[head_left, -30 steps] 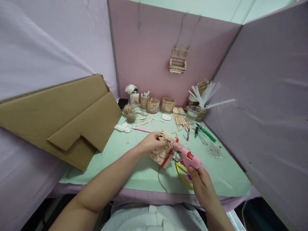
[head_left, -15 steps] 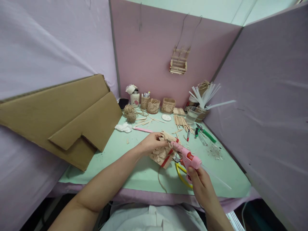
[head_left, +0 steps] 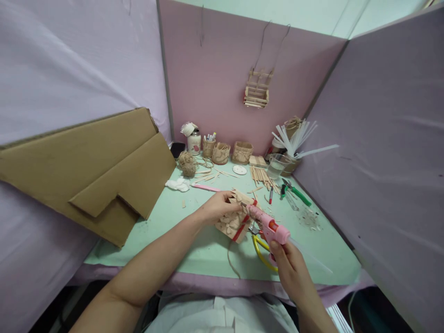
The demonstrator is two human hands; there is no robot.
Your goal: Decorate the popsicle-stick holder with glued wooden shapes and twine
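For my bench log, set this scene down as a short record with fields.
Left hand: holding the wooden piece
Right hand: gripping the pink glue gun, nozzle at the piece
Wooden piece: chips on top, red strip
Nearby tools: yellow-handled tool, green-handled pliers
Left side: large cardboard
Back wall: hanging stick model

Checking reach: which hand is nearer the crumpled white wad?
Left. Left hand, on the wooden piece, sits right of the white wad; right hand, gripping the glue gun, is farther right.
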